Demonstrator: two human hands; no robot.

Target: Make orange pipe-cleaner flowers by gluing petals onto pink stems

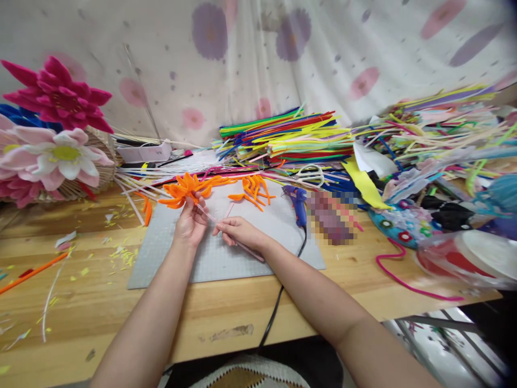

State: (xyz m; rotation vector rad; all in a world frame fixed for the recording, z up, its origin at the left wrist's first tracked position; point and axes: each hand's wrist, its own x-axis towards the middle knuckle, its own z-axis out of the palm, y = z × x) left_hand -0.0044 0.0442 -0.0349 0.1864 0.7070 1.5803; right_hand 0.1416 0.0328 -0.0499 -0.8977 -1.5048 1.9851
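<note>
My left hand [191, 222] is closed beneath an orange pipe-cleaner flower [186, 188], gripping it near the base of its petals. From the flower a pale pink stem [205, 212] slants down to the right. My right hand [236, 233] pinches that stem lower down, and its far end sticks out below the palm. Both hands are above a grey cutting mat [161, 264]. Loose orange petals [254, 188] lie on the mat behind my right hand. A blue glue gun [298, 206] rests on the mat's right side, its black cord running toward the table's front edge.
Bundles of coloured pipe cleaners [291, 134] are piled along the back, beside white-handled scissors [311, 175]. Finished flowers [60, 97] stand at the left. A plastic-wrapped tub [472, 258] and a magenta pipe cleaner [412, 288] are on the right. Yellow scraps [127, 256] litter the wooden table.
</note>
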